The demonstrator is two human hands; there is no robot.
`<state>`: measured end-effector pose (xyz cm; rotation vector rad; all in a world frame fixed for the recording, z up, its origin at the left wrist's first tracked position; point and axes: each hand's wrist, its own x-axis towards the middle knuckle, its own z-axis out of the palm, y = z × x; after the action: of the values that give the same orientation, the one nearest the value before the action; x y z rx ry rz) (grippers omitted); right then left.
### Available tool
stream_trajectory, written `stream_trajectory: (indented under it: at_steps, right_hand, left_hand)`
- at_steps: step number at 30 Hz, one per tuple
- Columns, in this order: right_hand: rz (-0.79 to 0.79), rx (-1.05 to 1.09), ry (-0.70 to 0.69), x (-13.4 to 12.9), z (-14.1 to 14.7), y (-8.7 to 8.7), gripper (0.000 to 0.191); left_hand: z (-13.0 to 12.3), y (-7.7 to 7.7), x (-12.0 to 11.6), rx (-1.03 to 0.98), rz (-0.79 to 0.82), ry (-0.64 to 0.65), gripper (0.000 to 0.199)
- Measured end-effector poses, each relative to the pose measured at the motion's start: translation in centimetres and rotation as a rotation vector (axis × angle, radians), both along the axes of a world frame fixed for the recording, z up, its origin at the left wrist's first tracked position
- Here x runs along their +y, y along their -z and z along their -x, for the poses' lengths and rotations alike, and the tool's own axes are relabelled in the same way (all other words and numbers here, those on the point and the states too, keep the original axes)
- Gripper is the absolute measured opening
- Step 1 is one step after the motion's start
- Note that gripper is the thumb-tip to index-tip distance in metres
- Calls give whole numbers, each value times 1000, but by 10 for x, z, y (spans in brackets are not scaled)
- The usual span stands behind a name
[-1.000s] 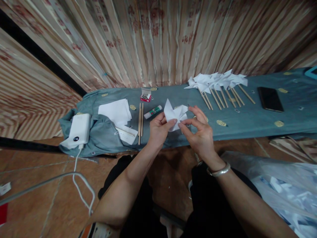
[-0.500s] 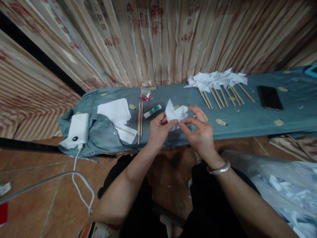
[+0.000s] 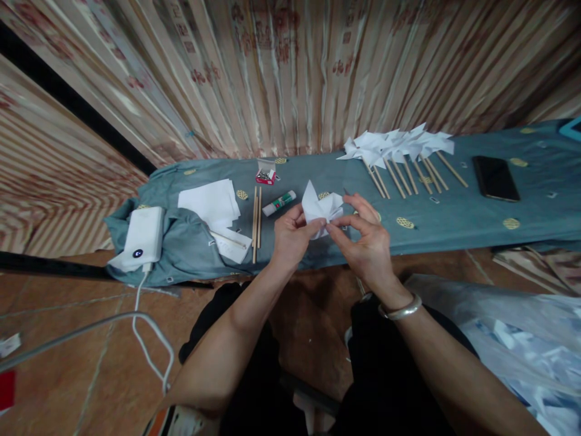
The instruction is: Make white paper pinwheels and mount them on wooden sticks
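A folded white paper pinwheel (image 3: 319, 207) is held up over the near half of the cloth-covered bench. My left hand (image 3: 290, 236) pinches its lower left side between thumb and fingers. At its lower right edge, the thumb and index finger of my right hand (image 3: 367, 242) grip the paper. A small dark pointed item shows by the other fingertips of my right hand, too small to make out. A glue stick (image 3: 279, 203) lies just left of the paper, and bare wooden sticks (image 3: 256, 224) lie further left.
White paper sheets (image 3: 211, 203), a red box of pins (image 3: 265, 175) and a white power bank (image 3: 144, 236) with a cable are on the left. Finished pinwheels on sticks (image 3: 399, 148) and a black phone (image 3: 495, 178) lie right. A plastic bag (image 3: 512, 339) stands at lower right.
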<state>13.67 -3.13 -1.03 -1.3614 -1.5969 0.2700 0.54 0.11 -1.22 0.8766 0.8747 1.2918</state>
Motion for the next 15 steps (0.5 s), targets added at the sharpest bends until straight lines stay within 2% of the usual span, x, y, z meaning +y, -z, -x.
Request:
stream_trajectory:
  at_steps: [3,6,10,12,15]
  right_hand:
    - [-6,17,7,1,-8,-4,11]
    - [9,95,102,8,-28,-3,14]
    - [110,148,187,25,-61,16,19]
    - [220,44,187,31,-70,29,19]
    - [268,-123,102,38,-66,44,19]
  left_hand:
    - [4,-1,4,-8,8,-32,37]
    - [13,-3,11,-28,-5,-99,35]
    - [27,-6,18,-28,-29,-169,33]
    - [31,-7,20,-18,-36,-192,31]
    - [36,-9,19,-5,-48,-203,30]
